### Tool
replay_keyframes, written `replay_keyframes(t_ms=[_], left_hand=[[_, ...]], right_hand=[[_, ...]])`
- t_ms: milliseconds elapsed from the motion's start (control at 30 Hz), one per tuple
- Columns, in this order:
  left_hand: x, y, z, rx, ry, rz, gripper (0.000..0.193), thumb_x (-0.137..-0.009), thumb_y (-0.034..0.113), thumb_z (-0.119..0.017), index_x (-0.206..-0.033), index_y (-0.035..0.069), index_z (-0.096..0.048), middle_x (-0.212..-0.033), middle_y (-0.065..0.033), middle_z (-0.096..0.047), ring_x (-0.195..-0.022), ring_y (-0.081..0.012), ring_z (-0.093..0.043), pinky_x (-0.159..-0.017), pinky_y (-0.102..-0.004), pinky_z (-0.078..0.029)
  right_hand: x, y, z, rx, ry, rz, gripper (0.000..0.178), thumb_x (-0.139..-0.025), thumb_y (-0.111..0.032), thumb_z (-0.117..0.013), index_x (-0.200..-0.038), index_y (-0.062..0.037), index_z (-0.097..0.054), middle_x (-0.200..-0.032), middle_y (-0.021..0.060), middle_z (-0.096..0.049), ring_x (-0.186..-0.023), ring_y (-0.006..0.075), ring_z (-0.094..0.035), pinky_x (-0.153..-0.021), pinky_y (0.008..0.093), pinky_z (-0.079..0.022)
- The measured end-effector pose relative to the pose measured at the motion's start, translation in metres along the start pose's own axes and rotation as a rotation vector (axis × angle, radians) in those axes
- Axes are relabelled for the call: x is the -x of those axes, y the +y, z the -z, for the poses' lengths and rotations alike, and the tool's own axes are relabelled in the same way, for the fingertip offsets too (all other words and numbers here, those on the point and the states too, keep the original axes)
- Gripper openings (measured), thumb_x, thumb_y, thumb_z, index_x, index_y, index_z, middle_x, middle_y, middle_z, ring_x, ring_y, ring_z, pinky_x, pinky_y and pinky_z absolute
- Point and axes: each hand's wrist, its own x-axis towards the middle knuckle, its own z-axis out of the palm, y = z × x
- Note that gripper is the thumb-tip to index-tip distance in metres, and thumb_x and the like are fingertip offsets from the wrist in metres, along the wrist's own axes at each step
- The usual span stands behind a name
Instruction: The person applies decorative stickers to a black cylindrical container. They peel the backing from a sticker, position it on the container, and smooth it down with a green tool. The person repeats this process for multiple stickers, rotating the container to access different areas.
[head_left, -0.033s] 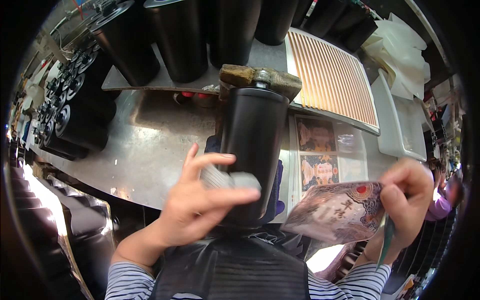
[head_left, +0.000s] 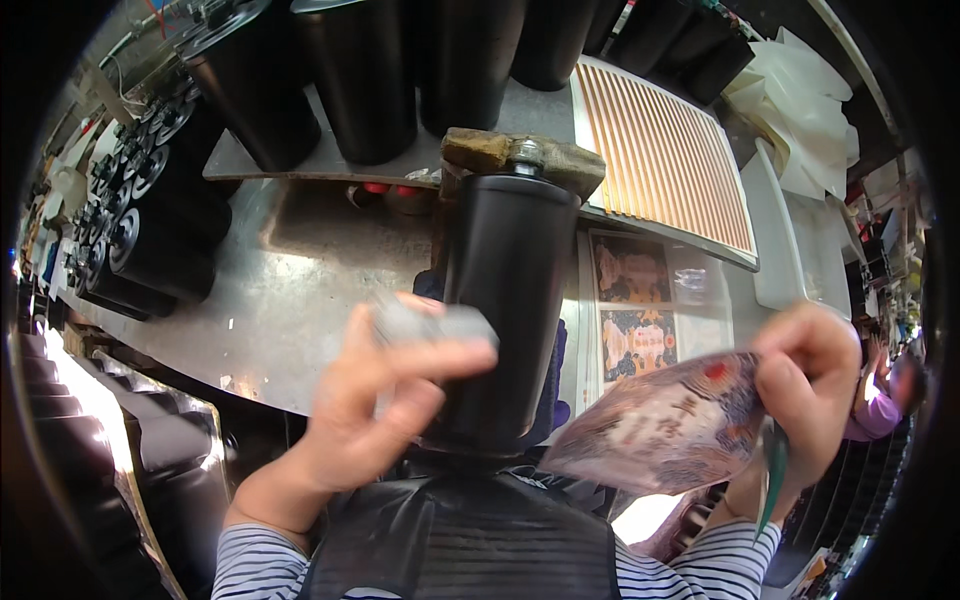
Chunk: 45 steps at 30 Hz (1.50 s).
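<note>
A matte black canister [head_left: 513, 250] lies in front of me, its metal-fitted far end against a notched wooden block [head_left: 474, 147]. Over its near left side is my left hand [head_left: 365, 400], smeared by motion. A blurred grey-white object [head_left: 430, 325] sits between its fingers; its kind I cannot make out. On the right, my right hand [head_left: 810, 385] pinches the upper right corner of a patterned decal sheet [head_left: 650, 425] with a red dot and dark ornament. The decal hangs in the air, bent and slightly blurred. A green pointed strip [head_left: 773, 475] hangs beneath that hand.
Several tall black canisters [head_left: 365, 90] stand along the far shelf; more lie stacked at the left [head_left: 165, 250]. A copper-striped sheet [head_left: 665, 160] rests at back right, beside a white plastic tray [head_left: 785, 240]. Printed sheets [head_left: 640, 340] lie below it. Another person's purple sleeve [head_left: 872, 420] shows far right.
My left hand has shifted left and slightly toward me, with the grey-white object. The decal has swung slightly left and up at its right end, still pinched by my right hand.
</note>
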Motion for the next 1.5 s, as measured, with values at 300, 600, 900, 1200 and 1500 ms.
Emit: replay_keyframes(t_ms=[300,600,900,1200,1500], left_hand=[[-0.053,-0.002,-0.002,-0.017,0.144,0.236,0.047,-0.071,0.038,-0.077,-0.096,0.004,-0.054,-0.094,-0.005,-0.041,-0.085,-0.0136,-0.044,-0.074,-0.0262,-0.041],[-0.063,-0.012,-0.01,0.096,0.311,0.154,0.01,-0.087,0.005,-0.059,-0.085,0.0,-0.051,-0.085,-0.0027,-0.047,-0.068,-0.006,-0.051,-0.061,-0.0182,-0.045],[-0.069,-0.019,-0.013,0.095,0.362,0.2,0.012,-0.091,0.011,-0.057,-0.086,0.001,-0.053,-0.079,0.0004,-0.049,-0.063,-0.0022,-0.046,-0.054,-0.0157,-0.038],[-0.006,-0.009,-0.011,0.212,0.208,0.418,0.02,-0.083,0.015,-0.07,-0.083,0.0,-0.057,-0.081,-0.0011,-0.05,-0.068,-0.0052,-0.052,-0.061,-0.0176,-0.045],[0.027,-0.006,-0.016,0.157,0.146,0.523,0.022,-0.076,0.013,-0.075,-0.071,0.002,-0.057,-0.085,-0.0028,-0.049,-0.069,-0.007,-0.049,-0.064,-0.0199,-0.041]], right_hand=[[-0.065,0.056,-0.056,-0.344,-0.354,-0.308,0.015,-0.089,-0.014,-0.061,-0.089,0.0016,-0.062,-0.072,0.0008,-0.063,-0.063,0.0024,-0.055,-0.058,0.0155,-0.044],[-0.072,0.068,-0.063,-0.273,-0.252,-0.11,0.012,-0.085,-0.008,-0.065,-0.083,0.0025,-0.059,-0.069,0.0024,-0.063,-0.063,0.0033,-0.059,-0.056,0.0158,-0.045],[-0.082,0.087,-0.072,-0.365,-0.185,-0.121,0.014,-0.086,-0.011,-0.066,-0.082,-0.0008,-0.057,-0.063,-0.0003,-0.06,-0.057,0.0023,-0.056,-0.051,0.0138,-0.042],[-0.008,0.117,-0.071,-0.601,-0.383,-0.323,0.021,-0.086,-0.016,-0.067,-0.084,-0.0041,-0.05,-0.07,-0.0008,-0.059,-0.061,0.0025,-0.053,-0.056,0.0149,-0.042],[0.028,0.115,-0.075,-0.551,-0.476,-0.493,0.019,-0.087,-0.007,-0.063,-0.079,-0.002,-0.047,-0.075,0.0089,-0.065,-0.068,0.0088,-0.064,-0.06,0.0184,-0.05]])
